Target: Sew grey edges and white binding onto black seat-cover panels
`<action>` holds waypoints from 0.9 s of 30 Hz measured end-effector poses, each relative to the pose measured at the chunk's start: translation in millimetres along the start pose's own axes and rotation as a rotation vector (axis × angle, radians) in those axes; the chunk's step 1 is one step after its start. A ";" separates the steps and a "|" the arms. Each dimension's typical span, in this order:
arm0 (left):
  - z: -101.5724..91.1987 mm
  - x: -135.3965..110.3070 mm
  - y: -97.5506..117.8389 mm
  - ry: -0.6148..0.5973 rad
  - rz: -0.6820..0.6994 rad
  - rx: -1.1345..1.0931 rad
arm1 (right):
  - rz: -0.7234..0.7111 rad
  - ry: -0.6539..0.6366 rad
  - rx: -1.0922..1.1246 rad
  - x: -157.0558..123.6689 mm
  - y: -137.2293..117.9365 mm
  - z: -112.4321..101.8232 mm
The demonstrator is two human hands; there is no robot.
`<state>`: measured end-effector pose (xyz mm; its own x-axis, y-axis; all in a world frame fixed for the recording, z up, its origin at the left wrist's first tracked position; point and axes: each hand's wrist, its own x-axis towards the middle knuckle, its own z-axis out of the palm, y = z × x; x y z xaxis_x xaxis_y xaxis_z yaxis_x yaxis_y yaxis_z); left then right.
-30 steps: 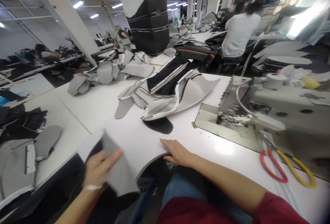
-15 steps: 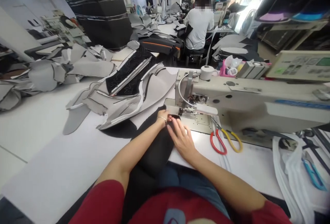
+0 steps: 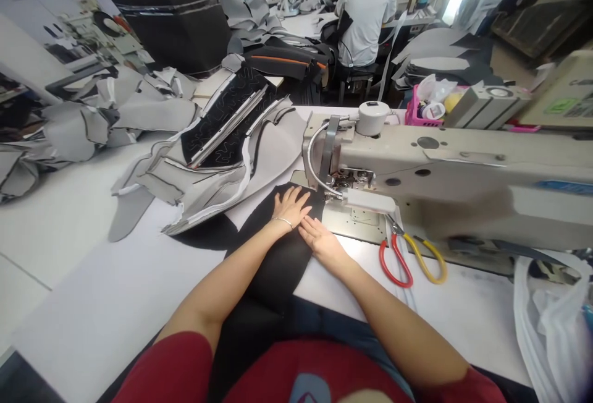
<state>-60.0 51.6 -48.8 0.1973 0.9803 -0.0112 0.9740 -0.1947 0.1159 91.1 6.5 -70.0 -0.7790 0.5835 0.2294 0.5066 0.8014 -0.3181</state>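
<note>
Sheen lies on the smooth white tabletop (image 3: 115, 292), where the cream-coloured sewing machine (image 3: 463, 190) stands with its rounded body and flat metal bed plate (image 3: 354, 220). Soft grey sewn panels (image 3: 273, 137) bend in loose curves on the far side, edged with white strips around a black section stitched in pale wavy lines. Scissors (image 3: 402, 261) with looped handles, one red and one yellow, lie by the bed plate; limp white bands (image 3: 540, 310) trail at the right.

The black fabric (image 3: 282, 267) looks matt and even, a broad piece lying on the tabletop with its upper end beside the machine's needle area and its lower part running towards the person's lap. The left hand (image 3: 291, 206), a thin bracelet (image 3: 282, 221) at its wrist, lies palm down on it, fingers spread. The right hand (image 3: 322, 243) rests at the cloth's right side, fingers extended and close together, unclenched.
</note>
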 end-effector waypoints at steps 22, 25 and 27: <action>-122.8 -142.1 -280.7 0.604 -0.880 -0.177 | -0.093 0.383 0.056 -2.8 13.1 -8.9; -114.5 -170.1 -362.0 0.609 -1.296 -0.333 | -0.255 0.240 -0.021 21.8 -19.4 -17.6; -101.7 -176.9 -394.9 0.614 -1.432 -0.429 | -0.407 0.137 -0.057 52.5 -49.9 -20.9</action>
<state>-490.9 -41.6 8.5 -0.9742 0.2252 0.0174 0.1878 0.7646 0.6165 32.6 -0.1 -22.8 -0.8653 0.2269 0.4469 0.1905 0.9736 -0.1254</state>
